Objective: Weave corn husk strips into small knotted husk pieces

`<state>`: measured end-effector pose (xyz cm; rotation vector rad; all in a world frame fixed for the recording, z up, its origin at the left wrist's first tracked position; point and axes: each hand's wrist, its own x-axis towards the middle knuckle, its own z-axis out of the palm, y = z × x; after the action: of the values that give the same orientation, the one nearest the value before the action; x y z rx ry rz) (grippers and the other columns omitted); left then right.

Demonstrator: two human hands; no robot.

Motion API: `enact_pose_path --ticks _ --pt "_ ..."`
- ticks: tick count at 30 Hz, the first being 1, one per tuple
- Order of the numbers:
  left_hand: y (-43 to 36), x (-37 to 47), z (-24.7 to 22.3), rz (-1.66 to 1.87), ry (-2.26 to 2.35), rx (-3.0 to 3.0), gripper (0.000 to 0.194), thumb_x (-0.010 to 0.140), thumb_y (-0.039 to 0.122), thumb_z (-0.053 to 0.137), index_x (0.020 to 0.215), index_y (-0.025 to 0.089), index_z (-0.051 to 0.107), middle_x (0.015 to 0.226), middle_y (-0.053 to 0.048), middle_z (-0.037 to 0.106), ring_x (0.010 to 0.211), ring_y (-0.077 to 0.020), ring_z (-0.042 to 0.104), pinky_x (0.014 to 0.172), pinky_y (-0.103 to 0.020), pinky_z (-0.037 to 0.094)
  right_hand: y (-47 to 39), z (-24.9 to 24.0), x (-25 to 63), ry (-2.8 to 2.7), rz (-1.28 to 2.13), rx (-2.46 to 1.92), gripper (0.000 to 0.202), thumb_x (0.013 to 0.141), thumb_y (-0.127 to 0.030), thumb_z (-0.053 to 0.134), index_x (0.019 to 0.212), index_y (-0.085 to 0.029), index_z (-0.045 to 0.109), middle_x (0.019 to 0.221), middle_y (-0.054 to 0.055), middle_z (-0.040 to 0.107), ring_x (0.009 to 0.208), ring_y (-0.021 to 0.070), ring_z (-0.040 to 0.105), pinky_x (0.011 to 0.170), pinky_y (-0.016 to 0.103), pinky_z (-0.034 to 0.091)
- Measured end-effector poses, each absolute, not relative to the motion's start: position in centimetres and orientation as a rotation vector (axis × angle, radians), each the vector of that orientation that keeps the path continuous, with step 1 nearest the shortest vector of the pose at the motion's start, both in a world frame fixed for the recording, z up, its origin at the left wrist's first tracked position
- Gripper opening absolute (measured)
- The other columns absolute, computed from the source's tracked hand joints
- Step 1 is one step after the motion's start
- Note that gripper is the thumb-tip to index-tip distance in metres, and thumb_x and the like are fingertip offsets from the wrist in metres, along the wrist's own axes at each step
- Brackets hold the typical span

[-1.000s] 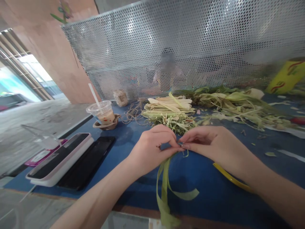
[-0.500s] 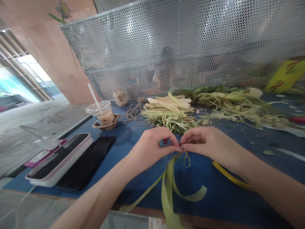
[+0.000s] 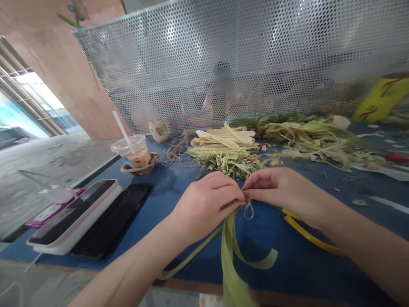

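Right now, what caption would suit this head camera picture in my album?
Two hands pinch green husk strips above a blue table.

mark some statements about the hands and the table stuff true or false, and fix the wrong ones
1. The left hand and right hand meet at the top of the green strips. True.
2. The plastic cup has no straw. False: a white straw stands in it.
3. Tangled twine lies between the cup and the pale husks. True.
4. The black phone lies on the twine. False: it lies on the blue table.
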<state>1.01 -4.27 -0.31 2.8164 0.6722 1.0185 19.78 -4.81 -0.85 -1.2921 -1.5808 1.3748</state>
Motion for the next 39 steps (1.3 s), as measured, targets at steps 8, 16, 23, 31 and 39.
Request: enact_pose_path --ticks 8,16,23,31,39 --pt "-4.4 0.8 -0.4 0.978 0.706 3.032 0.015 0.080 0.014 0.050 0.074 0.018 0.063 0.079 0.000 0.064 0.074 -0.0098 0.053 0.066 -0.020 0.046 -4.8 -0.8 19.6 -1.559 1.402 -1.284 0.013 0.062 -0.026 0.071 0.070 -0.021 0.063 0.071 -0.001 0.069 0.070 0.0122 0.064 0.067 0.021 0.047" --pt "-4.5 0.8 -0.9 1.025 0.718 3.140 0.014 0.079 0.014 0.051 0.070 0.019 0.060 0.079 0.002 0.064 0.074 -0.0094 0.052 0.062 -0.018 0.046 -4.8 -0.8 19.8 -1.603 1.382 -1.252 0.015 0.059 -0.023 0.073 0.071 -0.020 0.063 0.071 -0.001 0.069 0.072 0.0137 0.064 0.069 0.023 0.048" --pt "-4.5 0.8 -0.7 1.096 0.692 3.123 0.010 0.077 0.013 0.054 0.074 0.020 0.061 0.079 0.002 0.065 0.073 -0.0096 0.054 0.061 -0.019 0.046 -5.0 -0.3 19.8 -1.493 1.490 -1.247 0.016 0.056 -0.019 0.075 0.065 -0.019 0.061 0.065 -0.003 0.067 0.066 0.0109 0.063 0.065 0.020 0.048" --pt "-4.9 1.0 0.1 1.106 0.839 2.533 0.033 0.069 0.027 0.067 0.098 0.019 0.052 0.084 0.000 0.066 0.068 -0.0079 0.059 0.047 -0.014 0.043 -5.3 0.2 19.7 -1.454 1.442 -1.259 0.017 0.055 -0.026 0.075 0.063 -0.018 0.061 0.063 -0.001 0.067 0.064 0.0132 0.064 0.066 0.024 0.050" --pt "-5.2 1.5 0.0 1.173 0.831 2.181 0.048 0.071 0.022 0.065 0.116 0.022 0.047 0.078 -0.001 0.069 0.059 -0.0092 0.058 0.042 -0.017 0.040 -5.4 0.3 19.8 -1.430 1.500 -1.228 0.016 0.058 -0.027 0.075 0.065 -0.020 0.061 0.065 -0.002 0.068 0.067 0.0124 0.065 0.067 0.022 0.050"
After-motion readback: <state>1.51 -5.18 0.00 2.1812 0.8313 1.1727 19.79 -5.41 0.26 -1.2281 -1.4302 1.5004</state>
